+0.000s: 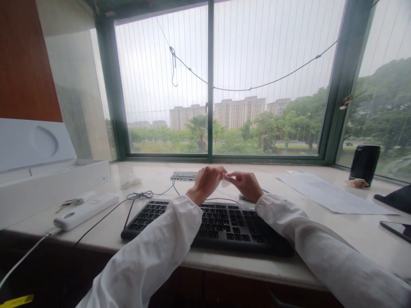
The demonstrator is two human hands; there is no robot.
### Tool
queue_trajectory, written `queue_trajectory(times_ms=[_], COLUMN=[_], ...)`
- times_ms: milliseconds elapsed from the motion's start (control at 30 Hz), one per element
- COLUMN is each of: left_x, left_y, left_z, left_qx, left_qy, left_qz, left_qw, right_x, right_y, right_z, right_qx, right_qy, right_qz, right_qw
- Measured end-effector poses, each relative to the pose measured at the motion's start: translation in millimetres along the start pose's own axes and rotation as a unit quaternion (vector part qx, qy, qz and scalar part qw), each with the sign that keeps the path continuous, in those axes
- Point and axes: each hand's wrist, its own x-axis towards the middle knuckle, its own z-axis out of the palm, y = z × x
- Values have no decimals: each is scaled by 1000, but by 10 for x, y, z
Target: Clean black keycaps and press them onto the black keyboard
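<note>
Scrap of something whitish (too blurry to say what) pinched between the fingertips of left hand and right hand, near the black keyboard's back edge, paper off right, window behind

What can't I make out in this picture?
Small pale thing: head view, partly hidden by the left hand and right hand.
Keyboard: head view, some keys behind the left sleeve.
Dark slab: head view, cut off by the right edge.
Paper: head view, print too faint to read.
</note>
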Motion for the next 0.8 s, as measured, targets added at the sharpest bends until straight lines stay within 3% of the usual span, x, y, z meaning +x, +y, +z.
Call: queue_trajectory(times_ms=[433,800], left_x=[-15,-41], left_y=[72,94], left_z=[-54,-97], left_qx=[60,68], left_qy=[-33,-52], left_qz=[16,37], left_qw=[998,996], right_x=[-7,-2], right_y=[5,-65], right_z=[-116,-142], right_qx=[-243,-230], right_qy=[-43,-61], right_qz=[-95,-74], right_qw=[964,968])
